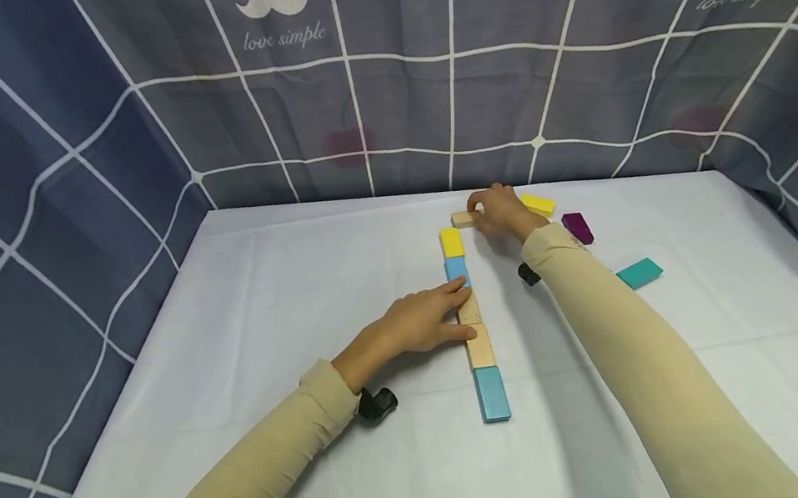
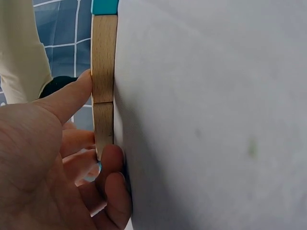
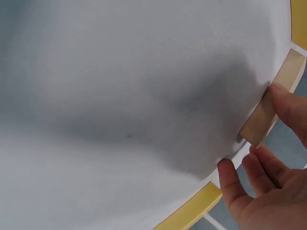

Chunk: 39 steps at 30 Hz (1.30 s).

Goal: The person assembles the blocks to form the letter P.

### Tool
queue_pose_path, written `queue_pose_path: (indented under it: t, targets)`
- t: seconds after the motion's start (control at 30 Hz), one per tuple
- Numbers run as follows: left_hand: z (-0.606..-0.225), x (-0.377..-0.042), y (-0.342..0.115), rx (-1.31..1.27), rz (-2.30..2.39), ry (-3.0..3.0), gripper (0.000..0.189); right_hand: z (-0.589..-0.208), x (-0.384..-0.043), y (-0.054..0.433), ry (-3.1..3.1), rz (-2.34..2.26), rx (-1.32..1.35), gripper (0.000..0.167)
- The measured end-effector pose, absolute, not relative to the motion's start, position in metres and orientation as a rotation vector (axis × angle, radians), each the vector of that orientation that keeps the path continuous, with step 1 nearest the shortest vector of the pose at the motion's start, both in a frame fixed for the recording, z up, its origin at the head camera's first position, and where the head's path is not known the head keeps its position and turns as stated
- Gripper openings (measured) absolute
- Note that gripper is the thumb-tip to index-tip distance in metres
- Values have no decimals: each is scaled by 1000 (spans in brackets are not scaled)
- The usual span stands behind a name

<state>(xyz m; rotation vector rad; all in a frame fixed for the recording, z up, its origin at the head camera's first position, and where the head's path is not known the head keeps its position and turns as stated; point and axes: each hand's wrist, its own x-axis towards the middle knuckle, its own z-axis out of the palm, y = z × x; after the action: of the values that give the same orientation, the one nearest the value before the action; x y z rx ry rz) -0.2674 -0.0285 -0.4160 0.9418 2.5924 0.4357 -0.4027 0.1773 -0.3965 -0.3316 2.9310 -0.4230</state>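
A straight row of blocks runs down the table in the head view: a yellow block [image 1: 451,242] at the far end, a light blue block [image 1: 455,268], two plain wooden blocks [image 1: 481,348] and a blue-teal block [image 1: 492,395] nearest. My left hand [image 1: 416,322] lies along the row's left side, its extended thumb and fingers touching the wooden and light blue blocks. Beyond the far end, my right hand [image 1: 502,212] pinches a loose wooden block [image 3: 273,103] lying crosswise to the row. In the right wrist view, the thumb presses one side of that block.
To the right lie a second yellow block [image 1: 538,204], a purple block [image 1: 578,228] and a teal block [image 1: 640,273], partly behind the right sleeve [image 1: 639,344]. A white cloth [image 1: 282,281] covers the table. Dark checked curtains [image 1: 395,106] rise behind its back edge.
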Motion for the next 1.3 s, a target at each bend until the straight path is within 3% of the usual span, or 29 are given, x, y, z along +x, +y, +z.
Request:
queue_pose_path:
  t: [0.57,1.1,1.3]
  targets:
    - [-412,-268,-31,903,451,2575,75,-397,-394,191,2883,-483,-491,31]
    - [-413,-269,-30,936,468,2564,75,-407,-391,190,2941,-563,-427,33]
    - [-413,-268,-30,932,473,2558,75,-404,-387,196,2957,-643,-483,40]
